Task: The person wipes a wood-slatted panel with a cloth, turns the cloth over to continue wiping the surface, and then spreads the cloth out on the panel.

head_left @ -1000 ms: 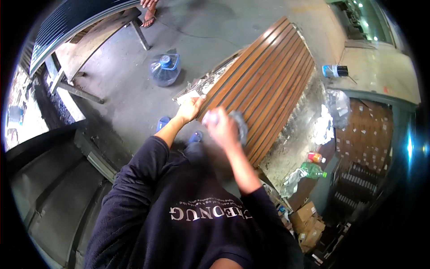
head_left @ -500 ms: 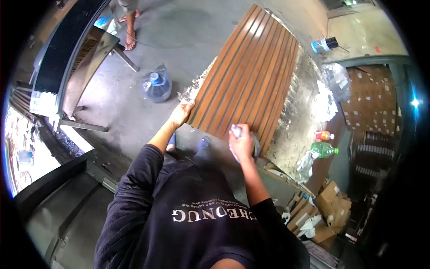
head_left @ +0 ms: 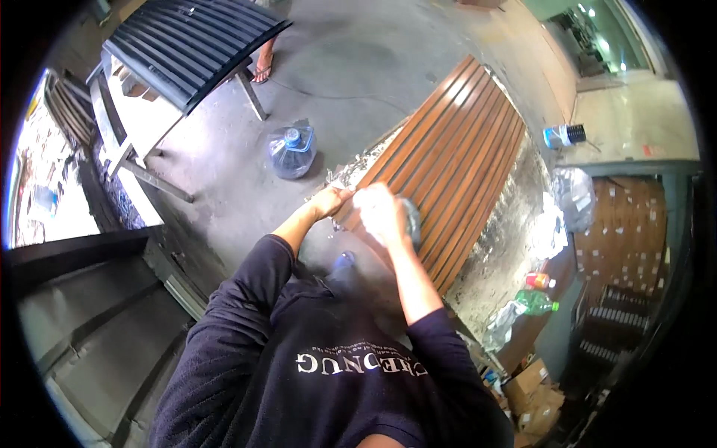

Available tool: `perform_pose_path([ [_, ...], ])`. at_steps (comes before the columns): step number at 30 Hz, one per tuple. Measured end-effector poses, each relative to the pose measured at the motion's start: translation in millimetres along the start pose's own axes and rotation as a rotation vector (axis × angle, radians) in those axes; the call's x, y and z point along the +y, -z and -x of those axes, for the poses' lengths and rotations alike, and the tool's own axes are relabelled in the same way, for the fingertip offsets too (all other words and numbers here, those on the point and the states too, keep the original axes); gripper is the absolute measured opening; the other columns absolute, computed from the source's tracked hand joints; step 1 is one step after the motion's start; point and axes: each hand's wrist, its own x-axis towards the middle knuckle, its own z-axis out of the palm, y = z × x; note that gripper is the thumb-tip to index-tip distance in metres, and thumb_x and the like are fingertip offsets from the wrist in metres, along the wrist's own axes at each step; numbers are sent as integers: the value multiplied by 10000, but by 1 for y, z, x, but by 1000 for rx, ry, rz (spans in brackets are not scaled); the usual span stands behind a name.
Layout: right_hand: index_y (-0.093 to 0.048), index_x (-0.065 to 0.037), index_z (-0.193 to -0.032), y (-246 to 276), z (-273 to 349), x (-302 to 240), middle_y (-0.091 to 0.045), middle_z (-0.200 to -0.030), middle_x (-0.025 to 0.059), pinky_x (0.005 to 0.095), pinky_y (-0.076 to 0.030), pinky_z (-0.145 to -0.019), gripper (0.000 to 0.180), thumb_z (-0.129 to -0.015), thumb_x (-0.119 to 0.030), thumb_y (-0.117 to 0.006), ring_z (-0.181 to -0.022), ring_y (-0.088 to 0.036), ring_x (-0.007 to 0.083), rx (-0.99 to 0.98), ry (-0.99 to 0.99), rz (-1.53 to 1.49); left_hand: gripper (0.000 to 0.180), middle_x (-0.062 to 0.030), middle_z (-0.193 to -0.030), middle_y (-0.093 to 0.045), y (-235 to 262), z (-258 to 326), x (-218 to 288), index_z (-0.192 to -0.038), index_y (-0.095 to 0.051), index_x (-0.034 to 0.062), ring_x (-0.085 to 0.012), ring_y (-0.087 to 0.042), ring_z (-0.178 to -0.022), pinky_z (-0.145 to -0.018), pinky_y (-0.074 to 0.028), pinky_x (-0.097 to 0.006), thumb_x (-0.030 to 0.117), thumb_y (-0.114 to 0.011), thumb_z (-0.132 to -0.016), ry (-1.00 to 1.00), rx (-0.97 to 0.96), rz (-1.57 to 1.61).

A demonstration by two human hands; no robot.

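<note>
Since half a second ago, the right hand point(head_left: 382, 213) has been moved up and leftward across the brown slatted wooden panel point(head_left: 448, 160), close beside the left hand point(head_left: 331, 201). A grey cloth point(head_left: 410, 222) is clasped in its blurred, curled fingers and pressed on the slats. The panel's near corner is gripped by the left fingers, closed narrowly. Farther off, a clear water jug point(head_left: 290, 151) is seen on the concrete floor point(head_left: 351, 67), below a dark slatted panel point(head_left: 190, 41) laid over a trestle.

A large clear plastic water jug point(head_left: 290, 151) with a blue cap is standing on the grey concrete floor point(head_left: 351, 67). A black slatted metal panel point(head_left: 193, 41) is lying across a table, and green and red plastic bottles point(head_left: 536, 293) are sitting among the clutter.
</note>
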Motion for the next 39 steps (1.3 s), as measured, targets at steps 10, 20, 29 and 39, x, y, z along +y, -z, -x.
perform_pose_path([
  [10,-587,-104,-976,10,-11,-27,-656,-753,123,354,-501,-605,267,-759,-234,-671,-665,-641,228,-216,-144,141,622,-203,-1052,-621,0,-18,-29,-1042,-640,48,-371,-564,-1027,-897,-421,-412,575,-353,-880,106,-78,-203],
  [20,-592,-84,-989,10,-14,-35,-666,-797,97,307,-502,-590,250,-779,-202,-659,-678,-634,176,-405,-5,160,658,-180,-971,-647,4,-13,-27,-961,-664,39,-326,-594,-958,-851,-433,-384,614,-354,-881,82,-86,-193],
  [29,-614,-113,-948,0,2,-39,-670,-746,33,250,-496,-544,188,-767,-139,-657,-605,-617,110,-348,188,419,709,-167,-958,-655,5,-10,-21,-972,-660,47,-299,-607,-940,-821,-442,-392,672,-347,-852,80,-79,-177],
  [39,-623,-137,-982,-8,16,-30,-668,-758,84,365,-510,-650,356,-704,-344,-705,-666,-649,264,-344,-220,19,562,-197,-855,-646,0,-26,-54,-932,-653,14,-303,-618,-838,-775,-450,-385,523,-418,-891,20,-110,-156],
])
